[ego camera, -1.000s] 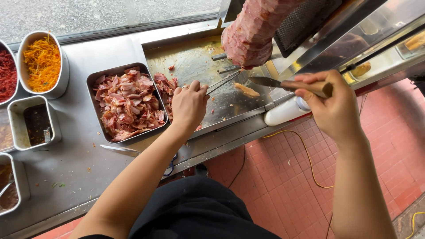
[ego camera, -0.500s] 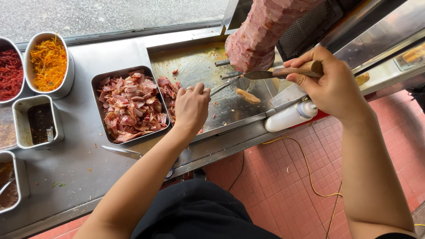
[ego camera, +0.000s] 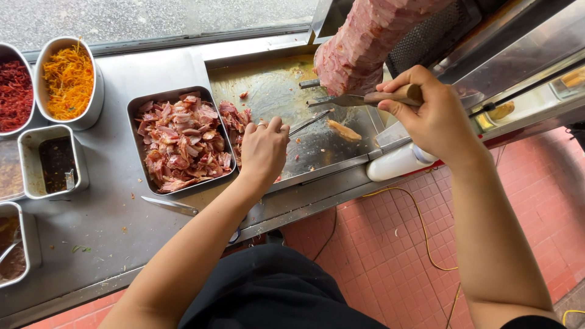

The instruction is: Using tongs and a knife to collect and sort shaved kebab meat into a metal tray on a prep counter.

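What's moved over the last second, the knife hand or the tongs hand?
The right hand has carried the knife from out over the drip tray up and in, so the blade now lies against the base of the meat cone. The left hand keeps its grip on the tongs over the tray, barely shifted. The pan of sliced meat, the loose piece and the side containers stayed put.

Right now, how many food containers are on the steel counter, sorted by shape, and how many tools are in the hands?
Rounded tubs (red shreds, orange shreds): 2
Rectangular pans (sliced meat, dark sauce, two cut off at left edge): 4
Knife in right hand: 1
Tongs in left hand: 1
Total: 8
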